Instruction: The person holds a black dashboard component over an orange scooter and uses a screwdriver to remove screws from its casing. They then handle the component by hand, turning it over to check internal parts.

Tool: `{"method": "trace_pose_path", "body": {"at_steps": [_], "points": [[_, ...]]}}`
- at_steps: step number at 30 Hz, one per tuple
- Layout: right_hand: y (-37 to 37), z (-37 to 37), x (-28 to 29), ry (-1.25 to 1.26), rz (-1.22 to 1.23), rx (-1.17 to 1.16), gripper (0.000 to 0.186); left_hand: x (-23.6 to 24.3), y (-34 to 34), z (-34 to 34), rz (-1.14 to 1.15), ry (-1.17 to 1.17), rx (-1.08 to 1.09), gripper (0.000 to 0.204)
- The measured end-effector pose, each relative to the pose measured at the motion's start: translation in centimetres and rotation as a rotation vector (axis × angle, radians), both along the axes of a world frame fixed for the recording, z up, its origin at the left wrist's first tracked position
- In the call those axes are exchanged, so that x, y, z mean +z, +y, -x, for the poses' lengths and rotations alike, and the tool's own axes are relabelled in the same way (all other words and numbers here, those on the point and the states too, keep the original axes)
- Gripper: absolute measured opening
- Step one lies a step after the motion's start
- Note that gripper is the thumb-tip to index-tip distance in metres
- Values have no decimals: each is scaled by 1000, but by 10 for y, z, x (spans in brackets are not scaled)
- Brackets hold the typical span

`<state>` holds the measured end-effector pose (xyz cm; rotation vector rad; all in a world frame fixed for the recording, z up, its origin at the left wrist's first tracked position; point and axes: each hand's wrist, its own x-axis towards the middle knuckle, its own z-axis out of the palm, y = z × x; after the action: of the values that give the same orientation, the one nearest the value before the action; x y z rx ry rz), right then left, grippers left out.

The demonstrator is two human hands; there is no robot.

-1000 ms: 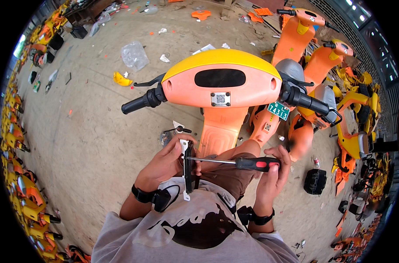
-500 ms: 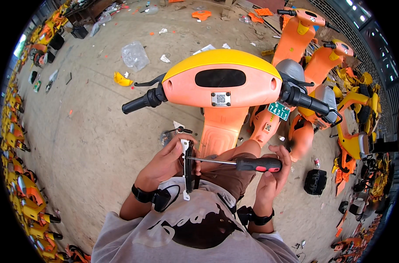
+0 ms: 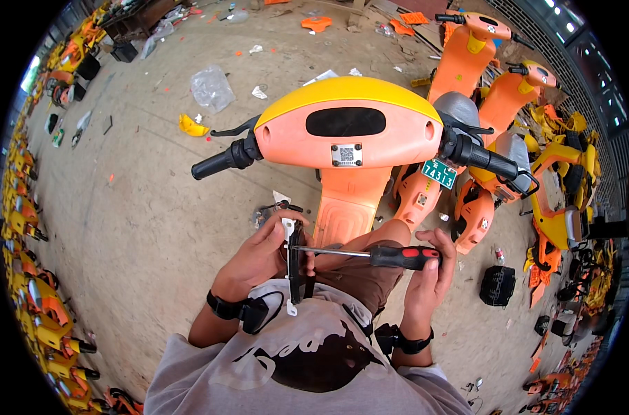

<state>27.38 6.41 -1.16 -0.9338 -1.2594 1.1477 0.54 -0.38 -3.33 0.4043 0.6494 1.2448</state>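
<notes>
Black part: upright and slim, it sits at 7 o'clock from the scooter [image 3: 347, 149], just above the shirt [image 3: 314, 377]; I read the black part [image 3: 295, 280] as the piece most exposed to harm.
Left hand: the left hand [image 3: 260, 254], at the part's 9 o'clock, grasps its upper half, thumb on the near side, fingertips showing beyond. The lower end looks unsupported from my view, so a hard push could swing it.
Right hand: the right hand [image 3: 430, 273] pinches the butt of the screwdriver [image 3: 404, 256] between thumb and fingers. So light a hold, far back, could let the tool wander if I saw resistance.
Screwdriver tip: the shaft points to 9 o'clock and meets the part. I cannot tell whether it is seated in anything; if badly seated, it could skid and scratch the casing.
Left fingertips: just beside the tip, at its 4 o'clock. A sideways slip could jab them.
White tab: at the part's 6 o'clock end, the lower white tab [image 3: 291, 308] could snag the shirt or bend if the part tilts.
Floor: littered; anything small dropped on the floor [image 3: 148, 228] could be hard for me to spot.
</notes>
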Motion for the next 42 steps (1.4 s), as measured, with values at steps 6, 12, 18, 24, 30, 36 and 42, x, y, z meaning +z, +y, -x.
{"method": "trace_pose_path", "body": {"at_steps": [6,12,18,24,30,36,42], "points": [[4,-2,-6,9,-164,42,48,4,1,1,10,20,9,47],[-2,0,-2,-90,-69,-30,53,1,1,3,-23,22,3,47],[3,3,-1,57,-210,68,51,2,0,1,8,25,5,47],[-2,-1,-4,-51,31,-27,57,2,1,0,-3,17,17,47],[3,1,-6,-80,-153,-14,50,4,0,-1,-1,-72,3,39],[2,0,-11,-63,-97,-47,44,4,2,-1,77,-25,-24,45],[5,3,-6,-25,-63,-40,40,2,3,-2,143,-62,-29,47]]}}
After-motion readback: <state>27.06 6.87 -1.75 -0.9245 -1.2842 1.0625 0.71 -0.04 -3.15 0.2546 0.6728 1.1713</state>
